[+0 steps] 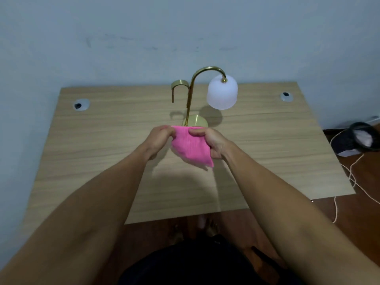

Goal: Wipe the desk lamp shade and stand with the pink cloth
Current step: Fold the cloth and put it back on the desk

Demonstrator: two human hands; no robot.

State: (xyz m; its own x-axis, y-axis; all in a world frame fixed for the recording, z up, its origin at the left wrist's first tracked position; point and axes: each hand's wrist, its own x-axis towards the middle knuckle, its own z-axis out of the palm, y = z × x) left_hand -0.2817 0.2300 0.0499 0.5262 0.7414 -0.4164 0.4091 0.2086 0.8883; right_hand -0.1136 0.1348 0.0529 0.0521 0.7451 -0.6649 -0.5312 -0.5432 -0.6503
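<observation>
A desk lamp stands at the back middle of the wooden desk [267, 161]. It has a curved brass stand [190, 95], a round brass base [198, 121] and a white frosted shade [222, 92] hanging on the right. A pink cloth [190, 146] is held up in front of the base, above the desk. My left hand [159, 140] pinches its upper left corner. My right hand [209, 141] grips its right edge. The cloth hides the front of the base and does not touch the shade.
The desk has two cable holes, one at the back left [81, 104] and one at the back right [286, 96]. A pale blue wall rises behind. On the floor to the right lie a dark bag [357, 138] and a white cord [353, 175].
</observation>
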